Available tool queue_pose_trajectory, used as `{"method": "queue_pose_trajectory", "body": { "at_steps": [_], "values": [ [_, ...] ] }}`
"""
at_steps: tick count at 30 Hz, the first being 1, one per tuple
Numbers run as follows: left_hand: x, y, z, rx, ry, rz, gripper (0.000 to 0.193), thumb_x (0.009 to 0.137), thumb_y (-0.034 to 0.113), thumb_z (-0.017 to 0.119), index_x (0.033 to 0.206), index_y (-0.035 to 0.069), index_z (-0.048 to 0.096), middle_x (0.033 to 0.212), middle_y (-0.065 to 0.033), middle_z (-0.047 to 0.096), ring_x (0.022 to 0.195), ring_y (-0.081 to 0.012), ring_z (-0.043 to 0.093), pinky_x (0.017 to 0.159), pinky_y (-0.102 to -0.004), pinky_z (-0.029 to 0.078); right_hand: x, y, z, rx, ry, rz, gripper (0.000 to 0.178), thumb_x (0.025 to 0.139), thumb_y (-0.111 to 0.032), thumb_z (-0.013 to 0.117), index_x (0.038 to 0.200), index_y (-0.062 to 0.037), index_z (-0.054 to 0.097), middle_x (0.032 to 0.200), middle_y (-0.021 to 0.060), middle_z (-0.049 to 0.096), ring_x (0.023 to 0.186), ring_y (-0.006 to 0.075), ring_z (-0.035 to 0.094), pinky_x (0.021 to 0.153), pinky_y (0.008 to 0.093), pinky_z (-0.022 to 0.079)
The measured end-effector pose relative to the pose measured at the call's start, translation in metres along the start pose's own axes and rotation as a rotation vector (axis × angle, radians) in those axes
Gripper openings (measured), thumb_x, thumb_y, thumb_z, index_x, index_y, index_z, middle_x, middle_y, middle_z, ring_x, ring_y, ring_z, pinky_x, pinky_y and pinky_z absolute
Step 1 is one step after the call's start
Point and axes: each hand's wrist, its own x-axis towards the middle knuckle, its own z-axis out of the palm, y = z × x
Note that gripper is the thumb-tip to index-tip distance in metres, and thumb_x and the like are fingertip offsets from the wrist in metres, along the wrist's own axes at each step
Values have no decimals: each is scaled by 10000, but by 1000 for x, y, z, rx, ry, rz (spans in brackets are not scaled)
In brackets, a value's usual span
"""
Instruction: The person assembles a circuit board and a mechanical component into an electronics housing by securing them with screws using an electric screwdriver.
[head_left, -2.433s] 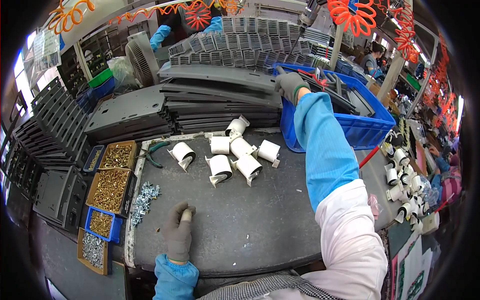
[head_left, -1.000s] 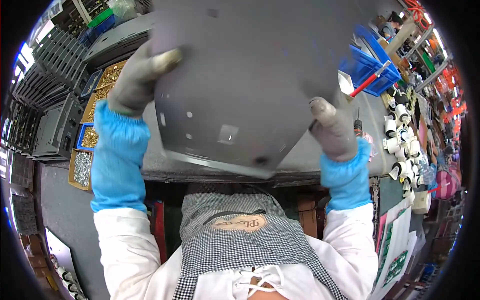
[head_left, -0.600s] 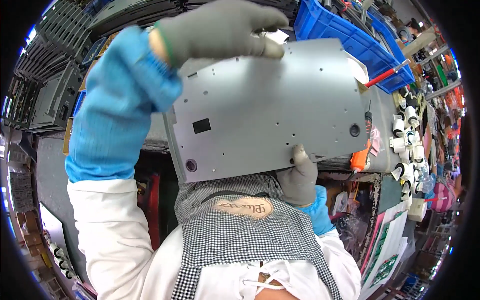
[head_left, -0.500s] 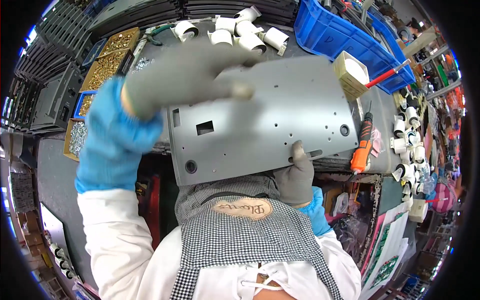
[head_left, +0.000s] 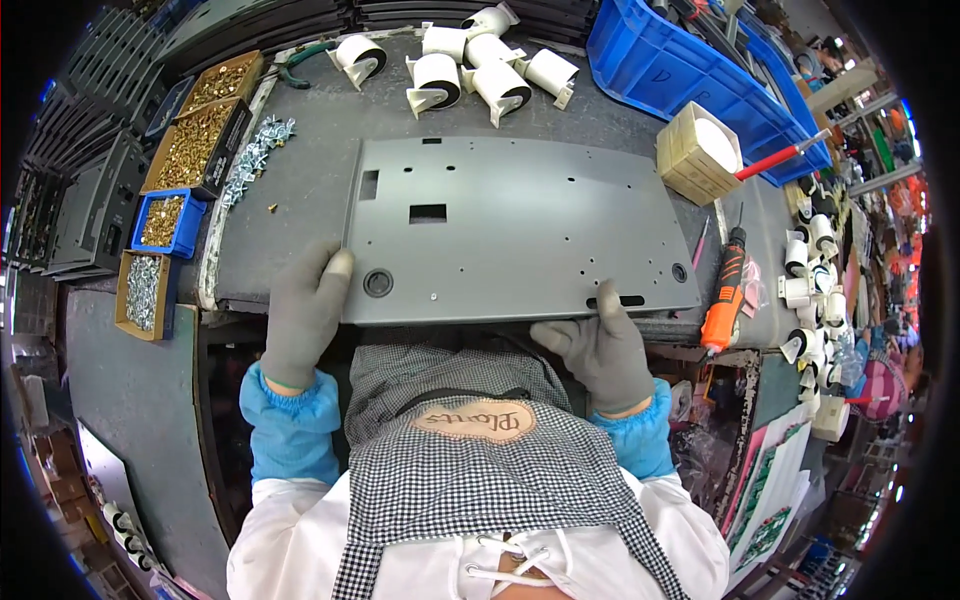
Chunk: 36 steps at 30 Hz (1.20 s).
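Note:
A dark grey metal panel (head_left: 510, 225) lies nearly flat on the workbench in front of me, with small holes, rectangular cutouts and two round grommets near its front corners. My left hand (head_left: 308, 315), in a grey glove, is closed at the panel's near left corner, thumb along the edge. At the near right, my right hand (head_left: 603, 355), also gloved in grey, pinches the front edge. Its thumb rests on top beside a long slot, and its fingers bend below the edge, partly hidden.
Several white cylindrical parts with brackets (head_left: 435, 82) stand behind the panel. Screw boxes (head_left: 143, 292) and loose screws (head_left: 258, 155) are at left. An orange electric screwdriver (head_left: 724, 300), a small box (head_left: 690, 165) and a blue crate (head_left: 690, 70) sit at right.
My left hand has come down from above the panel to its near left corner. The panel has turned to lie straighter along the bench. My right hand stays at the front edge.

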Motion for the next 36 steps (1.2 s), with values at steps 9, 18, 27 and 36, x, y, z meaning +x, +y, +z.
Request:
{"method": "queue_pose_trajectory", "body": {
  "at_steps": [9, 18, 27, 36],
  "values": [
    [11, -18, 23, 169, 95, 115, 243, 933, 190, 613, 1089, 17, 681, 840, -197, 669, 754, -317, 667, 695, -400, 508, -47, -92, -9, -958, 105, -178, 549, 988, -299, 595, 1411, 35, 490, 1255, 173, 640, 1043, 246, 650, 873, 354, 535],
    [9, -13, 36, 44, 122, 3, 264, 914, 145, 653, 1141, 16, 689, 856, -98, 681, 761, -173, 630, 714, -322, 506, 41, -239, -56, -1818, 755, -1006, 594, 889, -339, 682, 1388, -42, 563, 1419, 229, 525, 1326, 324, 507, 1098, 398, 388],
    [9, -21, 36, 42, 111, -22, 286, 923, 140, 642, 1162, -10, 682, 897, -117, 699, 817, -167, 647, 761, -317, 517, 41, -287, -73, -2148, 913, -1163, 495, 869, -98, 656, 1355, -147, 573, 1150, 182, 618, 1057, 358, 610, 896, 454, 502],
    [9, -20, 40, 25, 163, -9, 277, 920, 111, 646, 1163, -17, 681, 928, -120, 719, 835, -169, 669, 773, -317, 529, -25, -282, -12, -1746, 291, -1142, 377, 834, -171, 756, 1177, -36, 681, 934, 93, 642, 860, 210, 614, 790, 338, 494]
  ]
}}
